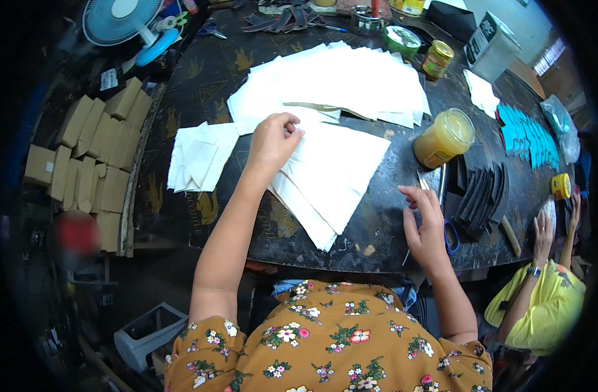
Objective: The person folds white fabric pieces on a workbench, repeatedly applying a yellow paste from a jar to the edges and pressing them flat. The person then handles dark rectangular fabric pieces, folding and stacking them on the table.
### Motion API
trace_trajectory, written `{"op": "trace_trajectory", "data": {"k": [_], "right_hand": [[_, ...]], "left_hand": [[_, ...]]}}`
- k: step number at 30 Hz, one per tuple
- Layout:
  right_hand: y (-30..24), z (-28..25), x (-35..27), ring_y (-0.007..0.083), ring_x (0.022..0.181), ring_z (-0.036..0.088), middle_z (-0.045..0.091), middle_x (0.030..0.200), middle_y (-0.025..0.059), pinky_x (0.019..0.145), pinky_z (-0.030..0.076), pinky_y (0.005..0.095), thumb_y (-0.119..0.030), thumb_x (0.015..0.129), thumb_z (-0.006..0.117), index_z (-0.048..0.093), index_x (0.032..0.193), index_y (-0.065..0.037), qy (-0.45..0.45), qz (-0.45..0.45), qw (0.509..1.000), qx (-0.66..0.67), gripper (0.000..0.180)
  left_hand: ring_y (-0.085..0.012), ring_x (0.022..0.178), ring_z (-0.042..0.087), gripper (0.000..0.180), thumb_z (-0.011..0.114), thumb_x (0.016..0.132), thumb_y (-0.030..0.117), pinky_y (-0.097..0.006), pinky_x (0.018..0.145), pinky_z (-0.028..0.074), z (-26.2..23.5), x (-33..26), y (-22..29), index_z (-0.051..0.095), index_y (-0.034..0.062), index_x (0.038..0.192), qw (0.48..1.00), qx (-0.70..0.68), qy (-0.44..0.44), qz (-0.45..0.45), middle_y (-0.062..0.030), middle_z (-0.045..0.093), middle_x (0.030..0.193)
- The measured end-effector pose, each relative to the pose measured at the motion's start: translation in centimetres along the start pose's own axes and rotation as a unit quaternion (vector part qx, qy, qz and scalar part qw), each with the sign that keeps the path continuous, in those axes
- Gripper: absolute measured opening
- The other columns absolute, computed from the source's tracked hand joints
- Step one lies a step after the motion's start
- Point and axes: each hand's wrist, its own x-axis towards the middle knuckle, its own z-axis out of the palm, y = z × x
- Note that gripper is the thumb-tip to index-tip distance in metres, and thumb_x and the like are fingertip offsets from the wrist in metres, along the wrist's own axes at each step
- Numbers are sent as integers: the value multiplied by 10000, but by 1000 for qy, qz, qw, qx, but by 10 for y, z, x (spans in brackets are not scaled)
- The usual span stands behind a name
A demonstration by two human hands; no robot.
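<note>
My left hand [274, 145] is over the upper left edge of a small stack of white sheets [338, 163], fingers curled and thumb drawn in. Whether a sheet edge is pinched there is hidden. These sheets look like cloth or paper. My right hand [427, 225] hovers by the table's near edge, index finger and thumb apart, with nothing visible between them. Just beyond and beside it lie metal blades [423, 179] and a blue handle loop [451, 236]. A large fanned pile of white sheets [331, 75] spreads farther back, and smaller white pieces [197, 157] lie at left.
A jar of yellowish stuff [444, 138] stands right of the sheets, near black curved strips [482, 196]. Turquoise pieces [527, 137] lie farther right. Cardboard boxes [90, 144] and a fan [122, 19] are at left. A person in yellow [540, 304] works at right.
</note>
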Motion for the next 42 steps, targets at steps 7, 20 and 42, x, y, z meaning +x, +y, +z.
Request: {"op": "trace_trajectory", "data": {"k": [7, 20, 42], "right_hand": [[10, 28, -15, 311, 1040, 660, 664, 1147, 140, 947, 473, 414, 43, 915, 703, 651, 1427, -67, -3, -10, 999, -33, 527], [13, 26, -14, 287, 1004, 646, 657, 1069, 124, 942, 502, 404, 52, 894, 726, 642, 1437, -48, -2, -3, 1000, 3, 558], [14, 27, -15, 289, 976, 667, 680, 1050, 112, 903, 482, 417, 26, 879, 763, 634, 1452, -62, 12, 8, 1000, 11, 594]], "left_hand": [[-254, 870, 759, 212, 849, 893, 106, -375, 820, 608, 8, -6, 1, 825, -3, 1073, 999, 1, 2, 36, -156, 789, 995], [-226, 884, 734, 168, 817, 896, 48, -347, 834, 600, -16, 11, 5, 766, 5, 1050, 996, -64, -64, 20, -110, 762, 1001], [-212, 959, 745, 286, 667, 893, -140, -317, 869, 576, -43, 1, 45, 830, 41, 1043, 963, -180, -63, 190, -104, 764, 1089]]}}
